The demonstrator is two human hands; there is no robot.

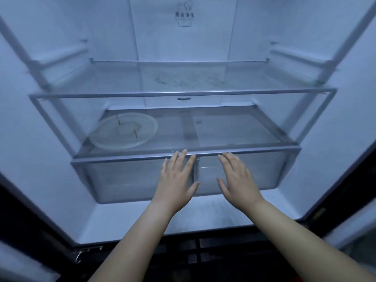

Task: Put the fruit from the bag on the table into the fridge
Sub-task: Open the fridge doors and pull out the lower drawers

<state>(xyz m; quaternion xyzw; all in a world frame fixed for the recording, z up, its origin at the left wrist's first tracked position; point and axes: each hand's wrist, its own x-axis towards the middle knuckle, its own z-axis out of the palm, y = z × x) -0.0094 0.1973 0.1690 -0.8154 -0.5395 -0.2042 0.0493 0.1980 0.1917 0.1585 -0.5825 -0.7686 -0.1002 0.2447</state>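
I face the open fridge (pixel 61 64), white inside and dimly lit. My left hand (pixel 177 180) and my right hand (pixel 238 180) are stretched out side by side, fingers straight, in front of the clear crisper drawers (pixel 122 180) low in the fridge. Their fingertips reach the front rail of the glass shelf (pixel 254 150) above the drawers. Neither hand holds anything. No fruit and no bag are in view.
A round white plate (pixel 105 137) lies on the left of the lower glass shelf. A second glass shelf (pixel 183 92) sits higher up, bare. Both fridge doors stand open at the frame's sides. The dark freezer front (pixel 223 251) lies below.
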